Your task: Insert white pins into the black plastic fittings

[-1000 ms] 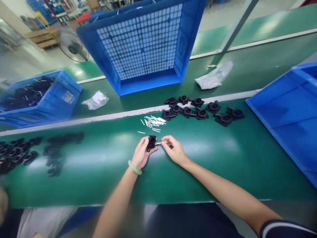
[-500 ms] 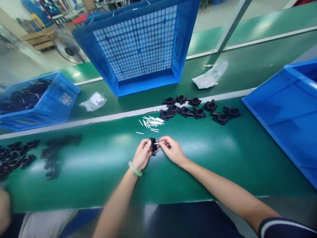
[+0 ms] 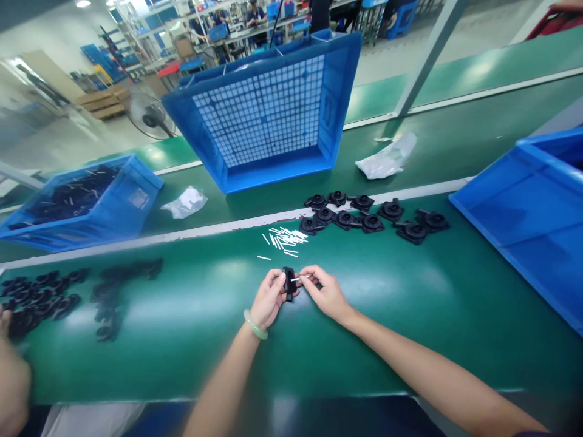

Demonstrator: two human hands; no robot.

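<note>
My left hand (image 3: 270,297), with a pale green bangle at the wrist, is closed on a black plastic housing (image 3: 288,290) held above the green work surface. Between the fingertips of my right hand (image 3: 326,292) is a thin white pin (image 3: 296,278). Its tip points left at the housing's open hollow; whether it touches inside, I cannot tell. Just beyond my hands lies a loose pile of white pins (image 3: 286,238). Several black housings (image 3: 347,220), with round raised centres, lie to the right of the pile.
A blue crate (image 3: 282,176) stands tilted at the back. Another blue crate (image 3: 141,212), full of black parts, is at left; a larger blue bin (image 3: 510,200) is at right. Plastic bags (image 3: 387,159) lie behind. At far left, another person's hand (image 3: 11,364) is near black parts (image 3: 40,291).
The view has tilted up slightly, so everything sits lower and a little to the right. Both hands keep their hold on the housing and the pin. Another person's hand at far left shows more.
</note>
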